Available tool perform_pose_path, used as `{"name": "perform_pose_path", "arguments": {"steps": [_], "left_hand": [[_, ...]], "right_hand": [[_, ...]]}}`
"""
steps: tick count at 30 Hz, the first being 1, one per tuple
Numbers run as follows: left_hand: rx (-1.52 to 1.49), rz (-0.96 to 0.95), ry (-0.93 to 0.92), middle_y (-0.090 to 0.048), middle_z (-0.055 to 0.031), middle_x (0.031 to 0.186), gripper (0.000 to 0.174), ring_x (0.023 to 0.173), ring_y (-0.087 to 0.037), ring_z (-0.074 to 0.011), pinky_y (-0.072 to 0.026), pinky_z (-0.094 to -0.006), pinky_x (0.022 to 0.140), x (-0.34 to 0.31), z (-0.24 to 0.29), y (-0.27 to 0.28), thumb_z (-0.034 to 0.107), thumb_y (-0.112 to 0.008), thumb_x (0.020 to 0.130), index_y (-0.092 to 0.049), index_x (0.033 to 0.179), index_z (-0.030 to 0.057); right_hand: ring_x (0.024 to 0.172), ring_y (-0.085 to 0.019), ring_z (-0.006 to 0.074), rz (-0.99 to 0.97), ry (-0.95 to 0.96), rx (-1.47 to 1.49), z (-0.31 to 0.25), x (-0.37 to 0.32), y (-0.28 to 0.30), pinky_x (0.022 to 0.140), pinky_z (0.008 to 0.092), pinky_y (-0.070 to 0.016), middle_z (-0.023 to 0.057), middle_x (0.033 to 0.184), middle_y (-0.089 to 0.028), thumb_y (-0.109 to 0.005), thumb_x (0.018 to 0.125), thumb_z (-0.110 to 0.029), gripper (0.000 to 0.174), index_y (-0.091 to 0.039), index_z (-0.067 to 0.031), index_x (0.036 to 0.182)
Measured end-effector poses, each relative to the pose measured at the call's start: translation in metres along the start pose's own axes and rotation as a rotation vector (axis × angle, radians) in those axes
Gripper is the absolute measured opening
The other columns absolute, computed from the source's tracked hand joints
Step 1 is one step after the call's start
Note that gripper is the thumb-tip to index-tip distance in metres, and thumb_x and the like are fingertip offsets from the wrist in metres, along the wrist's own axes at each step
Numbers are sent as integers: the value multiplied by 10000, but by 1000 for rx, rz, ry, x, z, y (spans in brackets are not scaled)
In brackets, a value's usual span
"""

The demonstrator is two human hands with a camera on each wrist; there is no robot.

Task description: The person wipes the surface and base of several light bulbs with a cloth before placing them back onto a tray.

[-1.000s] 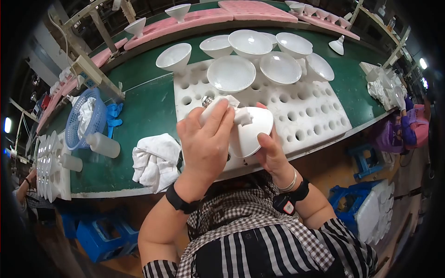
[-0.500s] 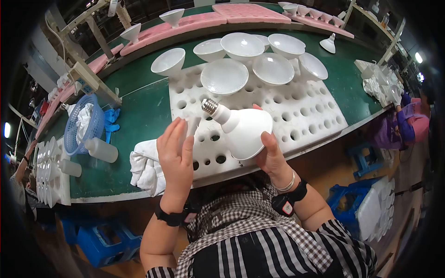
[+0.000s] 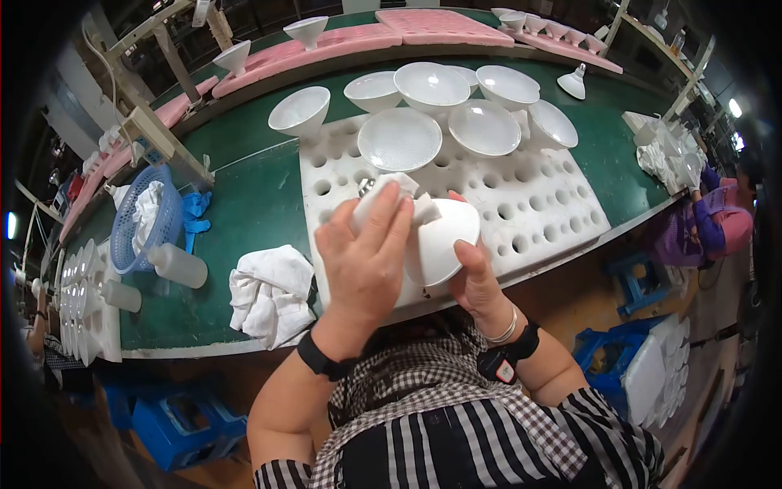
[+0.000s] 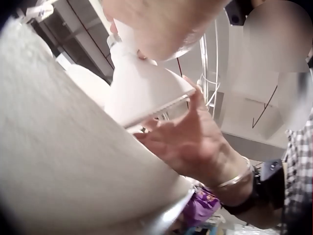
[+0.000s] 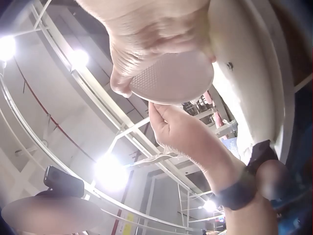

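Observation:
A white cone-shaped lamp (image 3: 444, 240) with a metal screw base is held over the white foam board (image 3: 562, 204). The right hand (image 3: 481, 281) grips its wide rim, thumb on the near side. Against the lamp's neck the left hand (image 3: 366, 253) presses a folded white cloth (image 3: 391, 191), fingers curled over it; most of the neck is covered. The left wrist view shows the lamp (image 4: 142, 88) between the left hand (image 4: 161, 24) and the right hand (image 4: 190, 137). In the right wrist view the lamp's textured face (image 5: 171, 78) shows under the right hand (image 5: 156, 29).
Several lamps (image 3: 399, 138) stand face up at the board's back. To the left are a crumpled white cloth (image 3: 271, 293), a plastic bottle (image 3: 177, 265) and a blue basket (image 3: 148, 220). Pink foam (image 3: 444, 28) runs along the back. Another person (image 3: 721, 216) is at the far right.
Half a second ago the left hand was away from the lamp with the cloth, leaving the neck and screw base exposed. It is now back around the neck. The right hand keeps its grip.

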State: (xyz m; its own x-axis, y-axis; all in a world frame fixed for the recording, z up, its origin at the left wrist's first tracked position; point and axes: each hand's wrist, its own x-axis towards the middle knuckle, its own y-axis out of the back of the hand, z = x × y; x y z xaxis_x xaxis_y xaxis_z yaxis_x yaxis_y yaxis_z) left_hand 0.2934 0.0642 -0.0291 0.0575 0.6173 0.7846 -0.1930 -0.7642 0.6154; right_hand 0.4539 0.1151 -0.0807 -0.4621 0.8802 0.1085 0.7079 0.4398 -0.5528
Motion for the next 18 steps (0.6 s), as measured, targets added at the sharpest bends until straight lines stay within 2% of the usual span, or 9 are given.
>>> {"name": "perform_pose_path", "arguments": {"steps": [2,4,6,7,9,10,12,16,18], "left_hand": [[-182,-101,11,-670,-29,1301,393,1085,-550,-323,-391,-389,910,-11,18,6,38,-639,774,-732,1155,73],[-169,-122,-46,-664,-30,1312,394,1089,-549,-326,-389,-393,913,-19,19,10,26,-628,766,-734,1143,70],[46,-51,-119,-658,-35,1314,344,1066,-557,-304,-391,-418,873,-20,-12,4,110,-606,811,-732,1129,74],[133,-91,6,-669,-40,1298,346,1079,-560,-308,-400,-415,884,-16,-25,6,90,-615,815,-733,1140,82],[99,-22,190,-670,-62,1292,311,1093,-558,-319,-422,-416,902,-19,-61,7,68,-628,865,-726,1160,74],[18,57,247,-665,-97,1293,287,1094,-558,-330,-439,-416,934,-23,-70,10,65,-643,911,-708,1190,57],[-159,63,371,-656,-126,1298,278,1101,-561,-323,-446,-409,950,-28,-70,17,92,-649,941,-694,1211,41],[-232,72,347,-645,-130,1315,303,1128,-562,-307,-443,-423,954,-21,-44,25,73,-663,913,-695,1214,54],[-223,-13,60,-644,-82,1327,333,1161,-556,-283,-423,-429,961,-12,-11,26,93,-660,871,-707,1200,84]], "right_hand": [[1382,-415,264,19,-18,114,2,0,3,1145,432,-367,137,1478,-391,-694,857,-377,961,-139,-80,1582],[1378,-418,270,-6,-28,138,0,2,3,1142,432,-373,138,1477,-391,-698,850,-393,971,-141,-77,1580],[1380,-419,278,38,-43,82,0,2,2,1136,440,-382,142,1481,-391,-702,838,-415,988,-143,-77,1579],[1382,-417,284,70,-86,129,-5,3,0,1138,446,-378,143,1484,-387,-700,832,-433,997,-143,-79,1580],[1385,-412,285,21,-57,108,-4,2,5,1140,447,-375,143,1484,-383,-695,833,-443,998,-143,-80,1581],[1388,-407,286,-12,-42,91,-1,2,8,1142,449,-372,143,1485,-379,-691,834,-454,999,-142,-81,1581],[1395,-396,290,19,-61,95,1,0,10,1145,448,-367,143,1489,-369,-686,832,-476,1009,-139,-82,1582],[1398,-391,282,27,-92,103,-6,4,5,1147,445,-368,141,1495,-365,-686,845,-457,991,-140,-85,1583],[1398,-391,279,34,-101,107,-4,3,4,1147,443,-368,139,1494,-368,-687,851,-452,984,-140,-87,1582]]}}
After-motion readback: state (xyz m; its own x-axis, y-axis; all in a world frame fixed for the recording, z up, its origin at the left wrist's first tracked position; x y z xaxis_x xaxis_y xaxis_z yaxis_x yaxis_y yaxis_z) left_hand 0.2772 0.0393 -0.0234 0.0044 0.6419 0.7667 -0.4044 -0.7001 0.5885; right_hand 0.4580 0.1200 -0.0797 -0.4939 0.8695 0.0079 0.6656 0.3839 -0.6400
